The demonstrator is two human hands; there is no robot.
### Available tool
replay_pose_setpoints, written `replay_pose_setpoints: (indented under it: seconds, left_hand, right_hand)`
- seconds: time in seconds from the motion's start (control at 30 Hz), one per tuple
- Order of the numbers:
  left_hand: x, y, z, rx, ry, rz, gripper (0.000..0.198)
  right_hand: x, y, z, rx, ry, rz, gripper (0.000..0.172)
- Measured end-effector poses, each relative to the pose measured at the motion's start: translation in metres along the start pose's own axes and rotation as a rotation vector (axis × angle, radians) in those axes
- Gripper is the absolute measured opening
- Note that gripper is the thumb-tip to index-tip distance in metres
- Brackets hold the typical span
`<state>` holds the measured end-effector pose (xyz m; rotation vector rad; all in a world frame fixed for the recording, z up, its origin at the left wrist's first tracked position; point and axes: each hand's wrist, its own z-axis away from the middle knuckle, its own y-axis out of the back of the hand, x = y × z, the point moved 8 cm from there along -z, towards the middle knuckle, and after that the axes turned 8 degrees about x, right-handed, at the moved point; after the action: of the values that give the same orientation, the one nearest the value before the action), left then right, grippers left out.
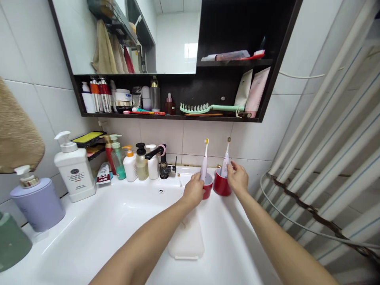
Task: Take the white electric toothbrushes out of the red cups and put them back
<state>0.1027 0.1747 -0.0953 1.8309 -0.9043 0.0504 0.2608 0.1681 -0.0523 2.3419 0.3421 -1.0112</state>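
From the head camera, a slim pale-pink electric toothbrush with a yellow-bristled head (204,166) stands in a red round cup with a pale inside (208,190), and a second slim pale electric toothbrush (225,161) in another red round cup (221,186), both on the white glossy sink (133,209). Neither brush is clear of its cup. The left hand (193,190) touches the first pair, the right hand (238,177) reaches the second brush, fingers narrowly curled; I cannot tell whether either grip is closed.
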Motion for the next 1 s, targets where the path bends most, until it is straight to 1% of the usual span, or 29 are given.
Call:
replay_pose_setpoints:
  seconds: [0.03,0.07,0.13,0.2,0.27,0.37,0.47,0.53,0.57,0.63,0.67,0.7,0.73,0.77,0.8,0.9,0.93,0.97,1.0]
  left_hand:
    - [-0.001,0.002,0.014,-0.004,0.004,0.004,0.023]
    - [-0.002,0.004,0.028,-0.010,0.012,0.008,0.022]
    - [-0.006,0.007,0.057,-0.027,0.035,0.015,0.023]
    - [-0.010,0.008,0.083,-0.047,0.060,0.025,0.024]
    - [-0.014,0.010,0.102,-0.059,0.089,0.035,0.025]
    - [-0.017,0.012,0.116,-0.060,0.123,0.049,0.025]
    - [-0.019,0.012,0.121,-0.055,0.134,0.067,0.028]
    - [-0.022,0.015,0.124,-0.025,0.142,0.122,0.033]
    - [-0.024,0.019,0.125,0.010,0.153,0.177,0.035]
    - [-0.031,0.033,0.127,0.132,0.208,0.345,0.036]
    - [-0.037,0.040,0.127,0.195,0.265,0.470,0.034]
    - [-0.043,0.045,0.127,0.236,0.335,0.607,0.032]
    - [-0.048,0.048,0.127,0.252,0.408,0.740,0.030]
    - [-0.050,0.049,0.127,0.242,0.465,0.852,0.029]
    - [-0.049,0.046,0.126,0.197,0.513,0.953,0.030]
    - [-0.036,0.028,0.128,-0.074,0.633,1.249,0.044]
    - [-0.030,0.020,0.130,-0.159,0.682,1.356,0.047]
    - [-0.026,0.014,0.134,-0.223,0.727,1.444,0.048]
    - [-0.023,0.009,0.136,-0.252,0.759,1.493,0.047]
  right_hand:
    - [-0.007,-0.001,0.012,-0.020,0.011,-0.059,0.044]
    - [-0.012,-0.006,0.026,-0.068,0.007,-0.134,0.044]
    - [-0.019,-0.023,0.058,-0.211,-0.035,-0.273,0.047]
    - [-0.022,-0.040,0.090,-0.343,-0.078,-0.337,0.049]
    - [-0.025,-0.053,0.116,-0.427,-0.084,-0.344,0.043]
    - [-0.029,-0.065,0.142,-0.502,-0.082,-0.346,0.027]
    - [-0.034,-0.064,0.147,-0.486,-0.076,-0.342,0.022]
    - [-0.039,-0.057,0.139,-0.452,-0.070,-0.348,0.026]
    - [-0.043,-0.052,0.133,-0.427,-0.066,-0.362,0.028]
    - [-0.053,-0.036,0.120,-0.354,-0.074,-0.439,0.031]
    - [-0.058,-0.028,0.115,-0.329,-0.091,-0.509,0.031]
    - [-0.062,-0.022,0.114,-0.327,-0.123,-0.598,0.031]
    - [-0.067,-0.019,0.116,-0.363,-0.168,-0.694,0.030]
    - [-0.071,-0.020,0.121,-0.431,-0.225,-0.786,0.029]
    - [-0.075,-0.023,0.131,-0.525,-0.284,-0.860,0.027]
    - [-0.087,-0.034,0.166,-0.798,-0.417,-0.960,0.024]
    - [-0.088,-0.037,0.174,-0.852,-0.443,-0.967,0.024]
    - [-0.088,-0.040,0.179,-0.872,-0.466,-0.974,0.024]
    - [-0.086,-0.041,0.180,-0.859,-0.494,-0.984,0.026]
